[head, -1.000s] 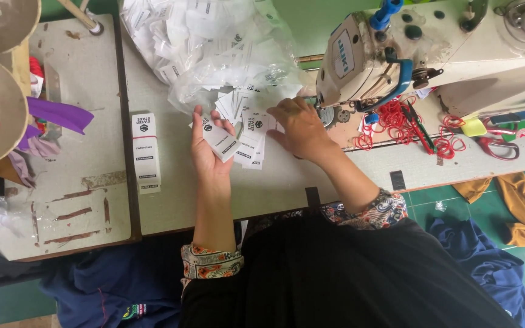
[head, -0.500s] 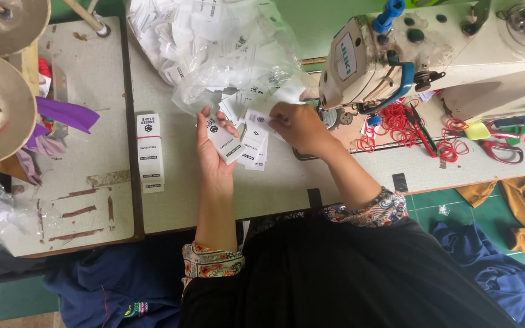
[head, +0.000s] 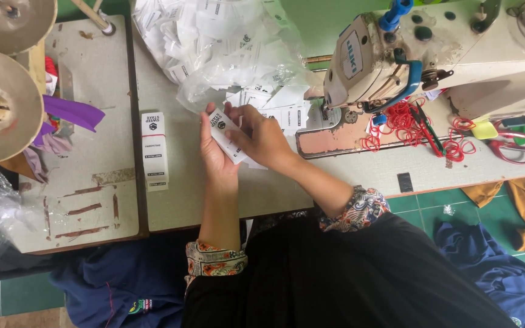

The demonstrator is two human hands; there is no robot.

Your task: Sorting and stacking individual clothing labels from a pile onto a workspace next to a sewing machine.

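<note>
Labels (head: 229,141), white with black print, stacked in the left hand (head: 214,152), fingers curled up around the stack's far end. Right hand (head: 261,135) laid over the same stack from the right, thumb and fingertips pinching the top label. Just beyond both hands, loose white labels (head: 284,106) spilling onto the surface (head: 180,200) from a clear plastic bag (head: 232,48) stuffed with more of the same. Left of the left hand, well apart, a neat row of labels (head: 154,152) lying flat on the surface. Right of the right hand, the metal plate and cream head of a sewing machine (head: 384,61). Further right, red rubber bands (head: 405,121) scattered under the machine, then red-handled scissors (head: 511,149). Far left, two big thread cones (head: 1,103) and a scrap of purple cloth (head: 71,112).
</note>
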